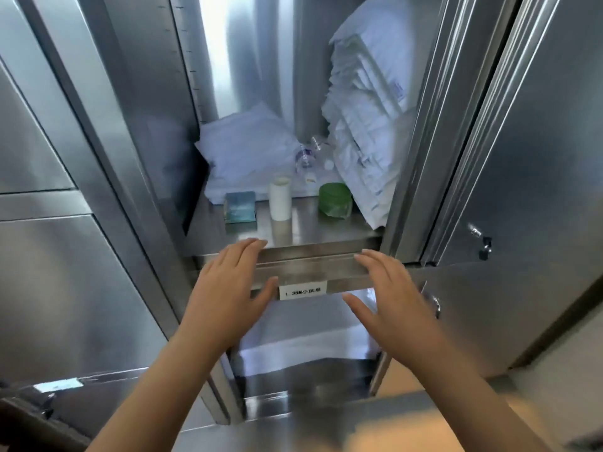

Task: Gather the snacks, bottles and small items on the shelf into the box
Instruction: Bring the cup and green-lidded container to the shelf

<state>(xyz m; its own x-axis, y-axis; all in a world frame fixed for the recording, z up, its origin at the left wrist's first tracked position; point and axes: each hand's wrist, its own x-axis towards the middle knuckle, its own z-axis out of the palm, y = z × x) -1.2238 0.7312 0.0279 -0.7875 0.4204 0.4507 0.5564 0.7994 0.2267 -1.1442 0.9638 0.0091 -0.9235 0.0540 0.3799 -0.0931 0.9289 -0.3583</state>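
While we hold both hands up at the shelf's [310,252] front lip, we list as follows. Left hand [228,288]: fingers straight, released, grasping nothing. Right hand [391,298]: likewise flat and empty. On the shelf, front row, left to right: small teal box [240,207], upright white bottle [280,199], green jar [335,200]. Behind them: clear bottles [306,158] lying on their sides, blurred. Rear left: folded white linen [248,148]. Right: leaning stack of white packets [365,125], just beside the green jar. Below the lip: white label [302,291] with printed text.

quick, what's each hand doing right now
Left hand: open, holding nothing, fingertips at the shelf edge.
Right hand: open, holding nothing.
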